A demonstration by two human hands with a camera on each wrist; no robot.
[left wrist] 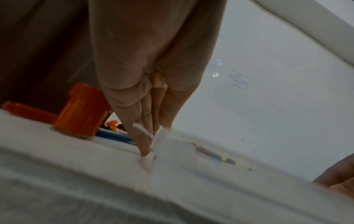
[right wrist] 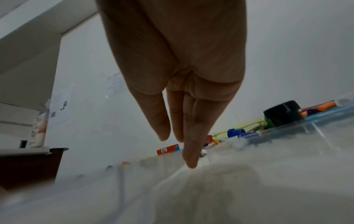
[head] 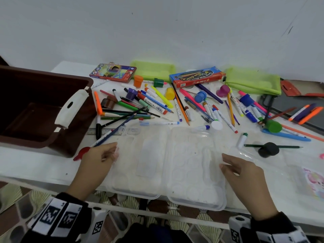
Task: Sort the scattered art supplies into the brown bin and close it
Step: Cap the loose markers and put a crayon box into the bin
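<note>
A clear plastic palette tray point(head: 168, 163) lies opened flat at the table's front edge. My left hand point(head: 108, 155) pinches its left rim; in the left wrist view the fingers point(left wrist: 143, 145) hold a bit of the plastic edge. My right hand point(head: 226, 163) rests at the tray's right side, with straight fingers point(right wrist: 189, 159) touching the plastic. The brown bin point(head: 57, 142) stands open at the left with a white latch point(head: 70, 107) on its side. Markers, pencils and brushes point(head: 157, 106) lie scattered behind the tray.
A red paint pot point(head: 81, 153) lies just left of my left hand. A black pot point(head: 268, 149) sits on a green pencil to the right. Two crayon boxes point(head: 196, 77) and green pouches point(head: 252, 80) line the wall. A metal ruler point(head: 105, 132) lies near the bin.
</note>
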